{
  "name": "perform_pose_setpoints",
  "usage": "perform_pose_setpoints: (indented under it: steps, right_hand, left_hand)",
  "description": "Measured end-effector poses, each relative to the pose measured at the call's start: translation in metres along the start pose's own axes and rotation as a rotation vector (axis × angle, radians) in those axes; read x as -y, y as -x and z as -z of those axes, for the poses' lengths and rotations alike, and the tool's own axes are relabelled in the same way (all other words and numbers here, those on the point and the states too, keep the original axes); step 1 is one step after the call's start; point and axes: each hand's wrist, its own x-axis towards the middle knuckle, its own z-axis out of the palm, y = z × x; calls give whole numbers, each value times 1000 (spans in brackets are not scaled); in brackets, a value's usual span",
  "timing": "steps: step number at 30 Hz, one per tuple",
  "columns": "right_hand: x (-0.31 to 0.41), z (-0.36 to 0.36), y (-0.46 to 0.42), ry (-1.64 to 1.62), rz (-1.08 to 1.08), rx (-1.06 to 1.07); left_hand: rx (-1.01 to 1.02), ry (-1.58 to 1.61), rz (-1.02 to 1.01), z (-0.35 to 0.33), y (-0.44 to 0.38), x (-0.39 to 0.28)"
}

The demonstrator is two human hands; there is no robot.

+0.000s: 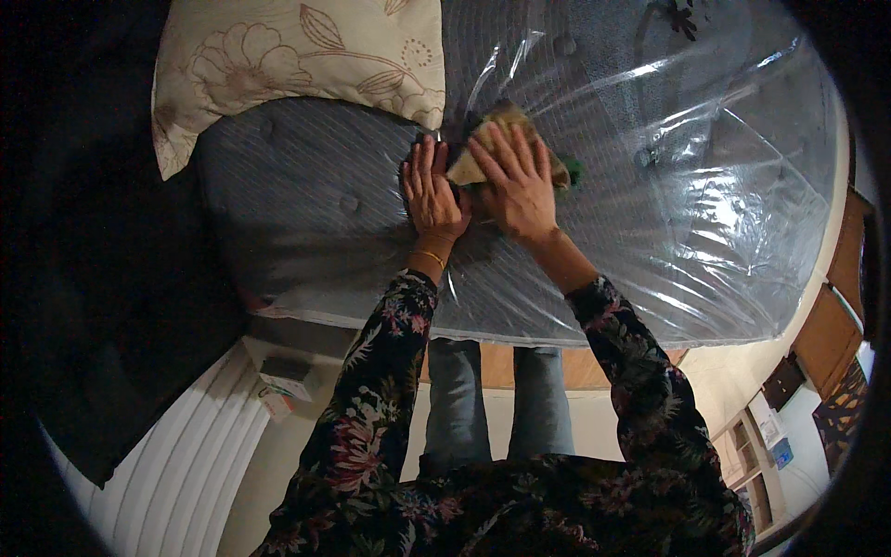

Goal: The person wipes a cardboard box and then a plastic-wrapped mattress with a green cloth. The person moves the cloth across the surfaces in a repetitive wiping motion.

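My left hand [435, 195] lies palm down on a dark cloth-like item [406, 182], its thumb by the item's right side. Beside it, my right hand [521, 191] is spread flat over a folded tan and brown cloth [511, 118]. A bit of green [574, 172] sticks out to the right of this cloth. Both hands rest near the middle of a grey striped mattress [334, 167] under clear plastic sheeting [724, 209]. What lies under my palms is hidden, and the cloth is somewhat blurred.
A cream pillow [278, 63] with a brown flower pattern lies at the far left of the mattress. Black fabric [125, 264] hangs along the left side. A white pleated curtain [188, 445] is at lower left, and wooden shelves [752, 459] stand at lower right.
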Motion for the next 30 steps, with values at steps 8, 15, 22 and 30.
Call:
perform_pose_setpoints:
  steps: [8, 15, 22, 30]
  right_hand:
    - [-19, -4, -77, 2, 208, -41]
    - [-56, 12, -64, -35, -132, -311]
    - [-38, 12, 20, 32, -387, -225]
    - [-9, 7, 21, -99, -162, -37]
  left_hand:
    - [-59, -10, 10, -7, 3, 4]
    - [-57, -28, 4, -5, 2, 8]
    - [-18, -48, -7, -2, 3, 4]
    - [-36, -82, -39, -1, 5, 9]
